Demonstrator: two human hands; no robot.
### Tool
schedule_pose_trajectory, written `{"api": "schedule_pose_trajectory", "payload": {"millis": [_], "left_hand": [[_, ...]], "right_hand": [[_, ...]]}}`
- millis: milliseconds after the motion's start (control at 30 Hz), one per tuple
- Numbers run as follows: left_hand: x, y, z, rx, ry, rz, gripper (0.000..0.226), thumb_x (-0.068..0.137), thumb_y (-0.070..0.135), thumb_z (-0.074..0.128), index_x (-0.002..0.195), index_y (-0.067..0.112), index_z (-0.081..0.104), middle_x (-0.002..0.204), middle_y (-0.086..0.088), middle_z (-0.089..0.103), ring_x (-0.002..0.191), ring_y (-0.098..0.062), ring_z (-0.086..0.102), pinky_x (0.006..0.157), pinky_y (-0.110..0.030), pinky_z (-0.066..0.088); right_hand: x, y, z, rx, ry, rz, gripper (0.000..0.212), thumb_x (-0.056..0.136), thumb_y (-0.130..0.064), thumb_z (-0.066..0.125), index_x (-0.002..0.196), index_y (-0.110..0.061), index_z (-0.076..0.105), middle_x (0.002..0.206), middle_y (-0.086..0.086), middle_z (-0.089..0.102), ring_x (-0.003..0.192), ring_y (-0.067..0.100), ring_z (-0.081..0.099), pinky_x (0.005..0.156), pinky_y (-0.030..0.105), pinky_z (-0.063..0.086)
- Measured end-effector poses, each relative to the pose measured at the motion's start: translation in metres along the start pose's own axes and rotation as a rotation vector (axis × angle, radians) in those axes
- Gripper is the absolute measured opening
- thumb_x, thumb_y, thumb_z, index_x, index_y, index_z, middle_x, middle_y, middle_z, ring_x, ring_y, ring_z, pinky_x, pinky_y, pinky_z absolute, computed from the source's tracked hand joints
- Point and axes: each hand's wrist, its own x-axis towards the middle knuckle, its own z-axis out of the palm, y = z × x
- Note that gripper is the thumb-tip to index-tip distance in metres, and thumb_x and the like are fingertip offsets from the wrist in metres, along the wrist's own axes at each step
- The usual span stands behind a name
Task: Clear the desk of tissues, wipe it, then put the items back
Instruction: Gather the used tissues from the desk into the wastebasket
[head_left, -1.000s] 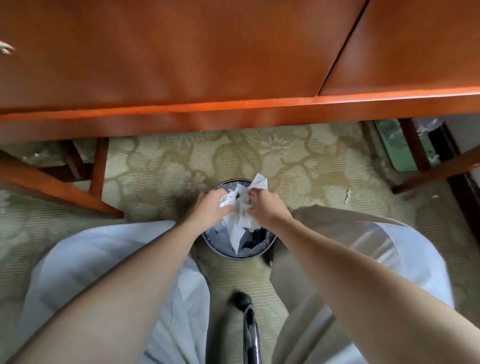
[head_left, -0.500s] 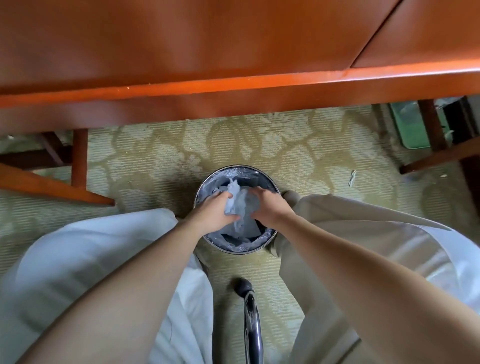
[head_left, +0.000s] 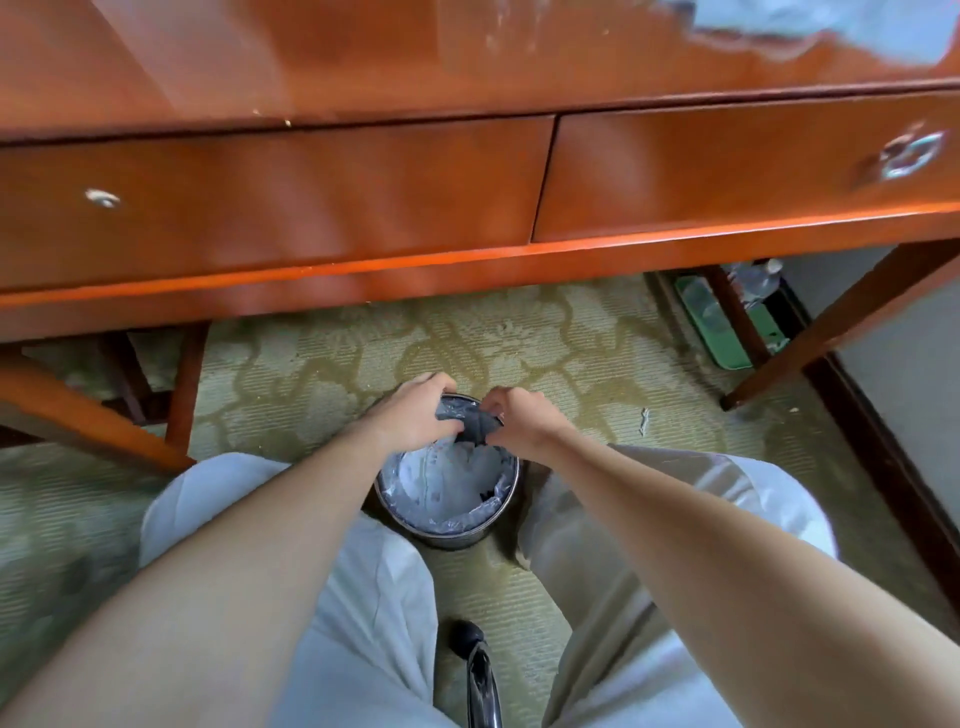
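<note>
The tissue-clearing step is, I judge, nearing its end. The tissues (head_left: 447, 480) are lying as a pale crumpled mass inside the bin (head_left: 447, 538), which is standing on the carpet (head_left: 571, 338), and neither grip is holding any of them. Both grips are working at the bin's far rim. The left grip (head_left: 410, 415) is curling its fingers narrowly over the rim and the liner (head_left: 474, 434) there. The right grip (head_left: 519, 421), just beside it, is pinching the same dark fold of liner between thumb and fingers. The tissues are therefore sitting below and nearer than both grips, apart from them, low in the near half of the bin. A small pale scrap (head_left: 644, 420) is lying on the carpet to the right of the bin, well apart from it; it may be tissue, though it is too small to tell. The next move calls for letting go of the liner, lifting both grips clear of the bin and turning to the tabletop (head_left: 363, 57), which is rising beyond and above the bin, to start the wiping. Something pale is showing at the tabletop's far right corner, too blurred to name, so it is worth checking for leftover tissue first.
</note>
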Motion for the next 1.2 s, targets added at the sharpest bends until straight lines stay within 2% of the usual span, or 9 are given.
{"api": "schedule_pose_trajectory", "payload": {"millis": [233, 367, 467, 533, 667, 833, 933, 1033, 1200], "left_hand": [[-0.05, 0.046, -0.048, 0.133, 0.121, 0.097, 0.063, 0.09, 0.04, 0.066, 0.144, 0.021, 0.039, 0.145, 0.0, 0.043, 0.126, -0.02, 0.048, 0.103, -0.041, 0.042], [-0.077, 0.075, -0.072, 0.173, 0.174, 0.168, 0.066, 0.091, 0.038, 0.065, 0.147, 0.019, 0.035, 0.148, -0.001, 0.042, 0.131, -0.02, 0.045, 0.106, -0.036, 0.039], [-0.093, 0.1, -0.094, 0.19, 0.206, 0.235, 0.064, 0.092, 0.037, 0.065, 0.146, 0.019, 0.036, 0.147, -0.001, 0.045, 0.133, -0.019, 0.045, 0.108, -0.036, 0.038], [-0.098, 0.12, -0.111, 0.145, 0.21, 0.277, 0.06, 0.093, 0.037, 0.065, 0.144, 0.022, 0.039, 0.14, 0.0, 0.052, 0.125, -0.017, 0.052, 0.105, -0.037, 0.043], [-0.1, 0.162, -0.15, 0.042, 0.263, 0.368, 0.046, 0.095, 0.036, 0.062, 0.137, 0.026, 0.047, 0.112, 0.01, 0.065, 0.097, -0.006, 0.064, 0.092, -0.033, 0.053], [-0.077, 0.213, -0.203, 0.061, 0.375, 0.441, 0.028, 0.096, 0.035, 0.057, 0.124, 0.033, 0.054, 0.096, 0.018, 0.065, 0.092, -0.008, 0.063, 0.088, -0.039, 0.053], [-0.048, 0.242, -0.232, 0.092, 0.438, 0.469, 0.028, 0.097, 0.033, 0.056, 0.125, 0.032, 0.052, 0.101, 0.014, 0.063, 0.094, -0.011, 0.062, 0.087, -0.038, 0.052], [-0.005, 0.261, -0.262, 0.163, 0.484, 0.462, 0.036, 0.097, 0.032, 0.056, 0.132, 0.026, 0.049, 0.117, 0.003, 0.06, 0.099, -0.014, 0.06, 0.09, -0.039, 0.052], [0.078, 0.27, -0.312, 0.316, 0.423, 0.4, 0.047, 0.099, 0.028, 0.051, 0.143, 0.019, 0.037, 0.143, -0.007, 0.047, 0.124, -0.023, 0.051, 0.102, -0.039, 0.044]], "right_hand": [[-0.059, -0.016, -0.054, -0.045, 0.147, -0.074, 0.051, 0.082, -0.011, 0.068, 0.132, -0.018, 0.056, 0.131, 0.004, 0.061, 0.116, 0.023, 0.058, 0.099, 0.038, 0.049], [-0.094, -0.023, -0.085, -0.062, 0.254, -0.101, 0.046, 0.079, -0.013, 0.067, 0.124, -0.023, 0.059, 0.124, 0.002, 0.064, 0.111, 0.023, 0.06, 0.094, 0.037, 0.051], [-0.121, -0.026, -0.116, -0.057, 0.333, -0.101, 0.048, 0.079, -0.013, 0.067, 0.125, -0.024, 0.059, 0.124, -0.001, 0.065, 0.111, 0.021, 0.061, 0.096, 0.036, 0.051], [-0.137, -0.025, -0.142, -0.055, 0.387, -0.097, 0.045, 0.081, -0.015, 0.069, 0.125, -0.023, 0.061, 0.123, -0.002, 0.065, 0.112, 0.02, 0.061, 0.097, 0.036, 0.049], [-0.159, -0.019, -0.194, -0.057, 0.499, -0.068, 0.039, 0.082, -0.018, 0.071, 0.119, -0.024, 0.063, 0.117, -0.001, 0.068, 0.107, 0.021, 0.063, 0.095, 0.037, 0.051], [-0.163, -0.006, -0.263, -0.052, 0.615, 0.013, 0.035, 0.08, -0.024, 0.062, 0.112, -0.036, 0.063, 0.112, 0.001, 0.068, 0.101, 0.025, 0.065, 0.089, 0.04, 0.054], [-0.157, 0.002, -0.305, -0.048, 0.672, 0.036, 0.04, 0.085, -0.021, 0.063, 0.124, -0.027, 0.06, 0.123, 0.004, 0.065, 0.111, 0.026, 0.062, 0.094, 0.042, 0.051], [-0.144, 0.011, -0.342, -0.026, 0.713, 0.089, 0.039, 0.09, -0.026, 0.063, 0.128, -0.023, 0.056, 0.127, 0.005, 0.062, 0.113, 0.027, 0.06, 0.094, 0.043, 0.051], [-0.101, 0.031, -0.39, -0.058, 0.727, 0.126, 0.046, 0.092, -0.033, 0.062, 0.133, -0.016, 0.052, 0.127, 0.009, 0.061, 0.114, 0.028, 0.058, 0.089, 0.036, 0.048]]}}
